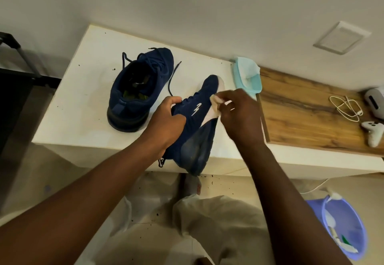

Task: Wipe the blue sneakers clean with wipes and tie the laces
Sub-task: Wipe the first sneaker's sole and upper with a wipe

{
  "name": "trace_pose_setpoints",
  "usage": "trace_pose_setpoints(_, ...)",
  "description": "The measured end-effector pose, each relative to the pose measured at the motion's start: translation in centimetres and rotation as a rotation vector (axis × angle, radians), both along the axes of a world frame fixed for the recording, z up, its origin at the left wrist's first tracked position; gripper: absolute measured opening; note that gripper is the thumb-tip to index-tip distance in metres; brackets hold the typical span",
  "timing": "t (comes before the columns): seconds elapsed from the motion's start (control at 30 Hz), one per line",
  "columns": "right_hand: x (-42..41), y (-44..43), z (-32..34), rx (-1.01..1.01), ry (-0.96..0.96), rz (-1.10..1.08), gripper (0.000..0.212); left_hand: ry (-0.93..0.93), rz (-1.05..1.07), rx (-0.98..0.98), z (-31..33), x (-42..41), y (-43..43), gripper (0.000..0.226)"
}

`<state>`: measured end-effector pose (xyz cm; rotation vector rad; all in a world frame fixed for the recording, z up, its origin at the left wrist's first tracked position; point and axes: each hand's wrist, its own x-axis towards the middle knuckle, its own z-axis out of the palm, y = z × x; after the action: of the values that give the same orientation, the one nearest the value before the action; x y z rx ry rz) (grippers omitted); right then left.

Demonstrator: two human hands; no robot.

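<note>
My left hand (pixel 166 119) curls round the collar of a blue sneaker (pixel 193 136), which is tipped on its side at the near edge of the bench (pixel 79 98). My right hand (pixel 241 117) pinches a wipe (pixel 215 102) against its white sole. The other sneaker (pixel 139 86) stands upright, farther left.

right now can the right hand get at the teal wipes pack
Probably yes. The wipes pack lies just beyond the right hand with nothing between them. That hand pinches a wipe against the held sneaker, so it would have to let that go first.
</note>
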<state>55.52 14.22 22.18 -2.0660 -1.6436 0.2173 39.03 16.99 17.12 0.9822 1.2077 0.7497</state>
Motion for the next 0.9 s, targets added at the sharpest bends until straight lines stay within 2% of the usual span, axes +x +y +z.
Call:
trace_pose_setpoints(0.17, -1.8, -3.6, 0.8, -0.354, -0.039, 0.273, 0.03, -0.045, -0.021, 0.041, 0.2, -0.2, -0.1, 0.047)
trace_pose_setpoints(0.33, 0.2, -1.8, 0.7, -0.184, -0.064, 0.08, 0.023, -0.043, -0.028, 0.04, -0.1, -0.1, -0.1, 0.052)
trace_pose_setpoints(0.43, -1.8, -3.4, 0.5, -0.251, 0.003, 0.281, 0.022, -0.046, 0.002, 0.019, -0.2, -0.3, 0.1, 0.053)
trace_pose_setpoints(0.53, -3.4, -6.0, 0.7, -0.395, -0.063, 0.484, 0.026, -0.06, -0.005, -0.005, -0.4, -0.2, 0.2, 0.054)
trace_pose_setpoints(0.7, -1.8, -3.5, 0.3, -0.107, -0.079, 0.213, 0.017, -0.038, -0.021, 0.018, -0.5, -0.1, 0.2, 0.057)
trace_pose_setpoints(0.8, -3.9, -4.7, -0.6, -0.115, -0.078, 0.346, 0.015, -0.035, -0.005, 0.008, -0.8, -0.3, 0.4, 0.058)
trace_pose_setpoints(0.9, -5.3, -8.6, -2.0, -0.164, -0.277, 0.511, 0.026, -0.059, -0.005, -0.001, -0.8, -0.3, 0.4, 0.057)
